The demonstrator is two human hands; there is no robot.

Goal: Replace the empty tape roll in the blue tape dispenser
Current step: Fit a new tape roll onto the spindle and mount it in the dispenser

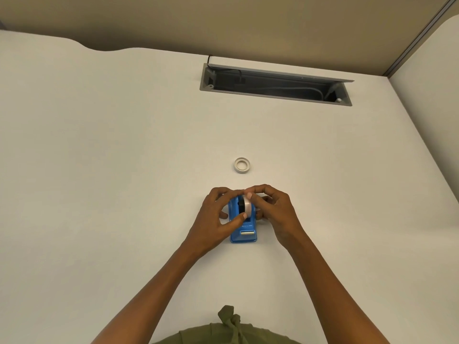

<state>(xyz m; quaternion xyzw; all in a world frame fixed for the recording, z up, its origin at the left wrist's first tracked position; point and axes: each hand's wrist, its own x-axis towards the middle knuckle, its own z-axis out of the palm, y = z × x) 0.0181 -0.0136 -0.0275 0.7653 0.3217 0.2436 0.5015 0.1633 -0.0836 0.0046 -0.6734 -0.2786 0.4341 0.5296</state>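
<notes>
Both hands, left hand (215, 214) and right hand (273, 209), pinch the white tape roll (247, 206) seated upright in the blue dispenser (244, 229); spare ring (241, 166) lies beyond; seating step, next likely threading tape toward the cutter.

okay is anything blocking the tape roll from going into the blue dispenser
Nothing visible does. Both hands, left and right, hold the roll upright at the dispenser slot. The empty ring lies apart, farther back on the desk.
</notes>
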